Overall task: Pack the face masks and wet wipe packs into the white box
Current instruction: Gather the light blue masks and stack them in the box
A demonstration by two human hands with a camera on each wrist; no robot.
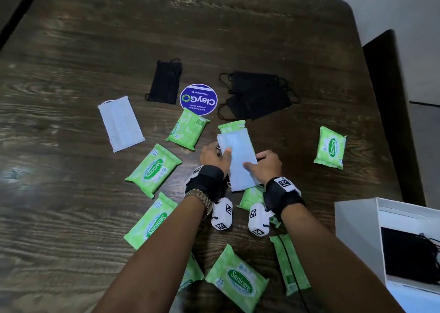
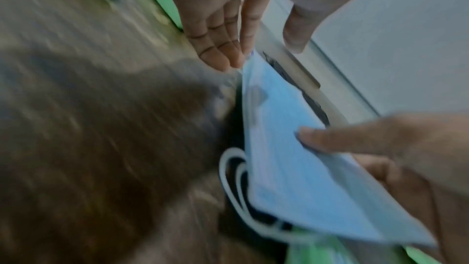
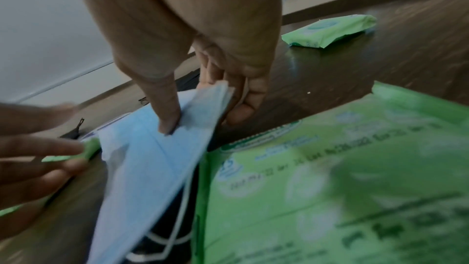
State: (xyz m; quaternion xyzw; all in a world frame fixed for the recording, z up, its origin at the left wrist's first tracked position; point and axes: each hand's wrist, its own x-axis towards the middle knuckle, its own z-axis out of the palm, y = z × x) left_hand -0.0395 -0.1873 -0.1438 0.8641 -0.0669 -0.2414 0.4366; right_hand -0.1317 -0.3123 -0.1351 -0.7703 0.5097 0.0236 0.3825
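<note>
Both hands hold one stack of light blue face masks (image 1: 238,160) above the wooden table (image 1: 71,50): the left hand (image 1: 214,156) pinches its left edge with the thumb on top, and the right hand (image 1: 266,167) pinches its right edge the same way. Several green wet wipe packs (image 1: 153,167) lie around, printed "Sanicare" and "15". A round blue sticker (image 1: 198,99) reads "ClayGo". The white box (image 1: 357,217) stands at the right, with black masks (image 1: 409,258) inside.
</note>
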